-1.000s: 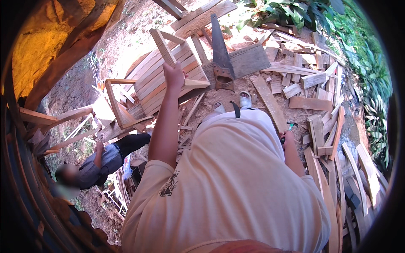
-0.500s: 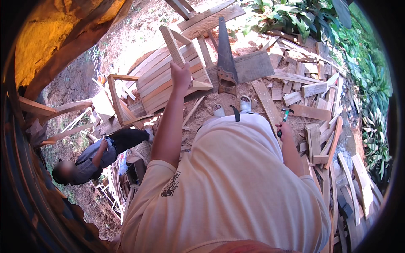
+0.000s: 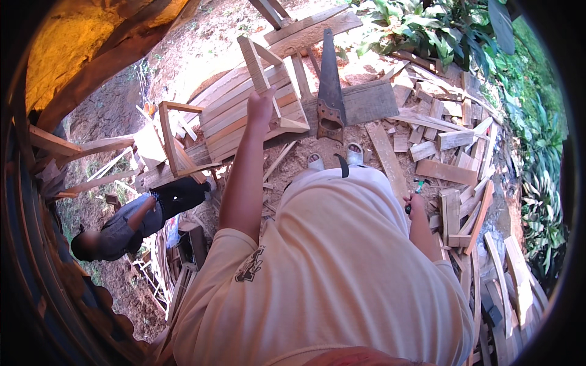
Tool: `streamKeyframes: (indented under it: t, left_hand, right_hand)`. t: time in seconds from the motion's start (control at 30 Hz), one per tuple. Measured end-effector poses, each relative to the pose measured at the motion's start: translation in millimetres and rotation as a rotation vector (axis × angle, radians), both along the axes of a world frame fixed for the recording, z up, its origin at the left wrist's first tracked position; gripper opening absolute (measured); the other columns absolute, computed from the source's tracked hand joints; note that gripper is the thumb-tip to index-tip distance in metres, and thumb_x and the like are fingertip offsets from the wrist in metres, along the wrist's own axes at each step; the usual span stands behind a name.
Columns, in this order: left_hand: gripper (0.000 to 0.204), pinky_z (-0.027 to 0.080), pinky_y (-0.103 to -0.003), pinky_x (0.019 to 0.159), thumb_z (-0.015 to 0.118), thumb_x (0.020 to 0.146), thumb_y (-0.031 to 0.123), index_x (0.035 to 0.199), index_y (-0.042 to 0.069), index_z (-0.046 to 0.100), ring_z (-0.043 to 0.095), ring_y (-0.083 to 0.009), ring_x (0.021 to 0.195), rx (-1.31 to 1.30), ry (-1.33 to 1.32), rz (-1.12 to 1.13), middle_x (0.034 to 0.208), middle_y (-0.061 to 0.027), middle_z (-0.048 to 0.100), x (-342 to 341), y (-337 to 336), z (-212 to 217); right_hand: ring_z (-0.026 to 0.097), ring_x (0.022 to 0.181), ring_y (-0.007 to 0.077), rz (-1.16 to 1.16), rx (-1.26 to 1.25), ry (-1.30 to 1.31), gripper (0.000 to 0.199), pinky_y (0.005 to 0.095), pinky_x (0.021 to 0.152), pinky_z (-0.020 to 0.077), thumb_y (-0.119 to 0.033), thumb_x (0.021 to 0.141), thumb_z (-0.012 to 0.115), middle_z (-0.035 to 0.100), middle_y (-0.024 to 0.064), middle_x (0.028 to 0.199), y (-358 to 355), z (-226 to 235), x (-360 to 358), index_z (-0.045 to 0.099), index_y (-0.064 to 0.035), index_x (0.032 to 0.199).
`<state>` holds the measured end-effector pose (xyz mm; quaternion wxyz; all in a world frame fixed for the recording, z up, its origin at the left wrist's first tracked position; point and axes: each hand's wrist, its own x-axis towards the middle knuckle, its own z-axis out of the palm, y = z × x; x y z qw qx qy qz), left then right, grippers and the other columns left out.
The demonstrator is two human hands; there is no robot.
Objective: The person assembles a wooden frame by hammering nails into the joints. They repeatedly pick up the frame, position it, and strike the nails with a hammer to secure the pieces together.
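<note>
- Head view: the left hand (image 3: 261, 108) reaches out and closes around an upright wooden post (image 3: 255, 64) of a slatted wooden frame (image 3: 244, 116) that lies tilted on the dirt ground (image 3: 201, 43)
- The right hand (image 3: 415, 204) hangs low at the person's side, clenched around a small tool with a teal handle (image 3: 419, 188); its head is too small to make out
- A handsaw (image 3: 329, 88) lies on a grey board (image 3: 366, 104) just beside the frame, untouched by either hand
- Loose offcuts and planks (image 3: 452, 171) are scattered to the right, near green plants (image 3: 427, 24)
- Another person in a grey top (image 3: 122, 229) bends low at the left, well apart from the hands
- My judgement: the frame already has its slats laid side by side with posts attached, so assembly looks well along; the pictures do not show which joints are left to fix
</note>
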<state>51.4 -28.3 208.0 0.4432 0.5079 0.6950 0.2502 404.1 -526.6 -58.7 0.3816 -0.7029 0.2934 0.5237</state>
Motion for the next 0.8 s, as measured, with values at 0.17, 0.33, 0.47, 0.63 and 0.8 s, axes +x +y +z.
streamKeyframes:
  t: [0.17,0.33,0.47,0.63,0.8]
  left_hand:
    - [0.047,0.055,-0.036,0.076,0.082,0.087,0.032,0.107,-0.005,0.062,0.07,-0.025,0.081,0.133,0.301,-0.04,0.089,-0.014,0.069,15,-17,16]
    - [0.042,0.056,-0.04,0.064,0.08,0.082,0.021,0.105,-0.009,0.061,0.072,-0.0303,0.074,0.084,0.306,-0.034,0.091,-0.021,0.071,12,-15,34]
    - [0.032,0.052,-0.038,0.052,0.075,0.082,0.015,0.102,-0.007,0.061,0.068,-0.0243,0.06,0.094,0.161,0.027,0.078,-0.0161,0.067,-13,-8,77]
    - [0.024,0.043,-0.03,0.045,0.074,0.089,0.019,0.099,0.001,0.061,0.054,-0.0133,0.048,0.063,0.067,0.022,0.067,-0.0036,0.057,-71,-9,198]
    - [0.032,0.039,-0.023,0.048,0.067,0.095,0.017,0.119,-0.003,0.06,0.048,-0.007,0.056,0.072,-0.079,0.005,0.075,0.0006,0.052,-141,-5,289]
  right_hand:
    - [0.039,0.042,0.0075,0.091,-0.009,-0.034,0.013,0.0232,0.039,0.0391,-0.015,0.102,0.056,0.068,0.0223,0.096,5,6,3,0.048,-0.005,0.1]
    - [0.043,0.044,0.0084,0.116,0.047,-0.05,0.013,0.025,0.04,0.0405,-0.017,0.102,0.056,0.067,0.0148,0.085,24,15,1,0.05,-0.0059,0.098]
    - [0.046,0.048,0.0083,0.079,0.167,-0.219,0.016,0.0264,0.042,0.0411,-0.018,0.103,0.06,0.057,0.0041,0.076,65,37,-10,0.05,-0.0079,0.096]
    - [0.047,0.05,0.0067,0.178,0.411,-0.29,0.018,0.0266,0.041,0.0409,-0.02,0.104,0.064,0.05,-0.0008,0.073,156,112,-16,0.05,-0.0096,0.099]
    - [0.044,0.049,0.0061,0.286,0.639,-0.255,0.02,0.0255,0.043,0.0397,-0.023,0.105,0.064,0.05,-0.0023,0.072,243,167,-36,0.052,-0.0107,0.095]
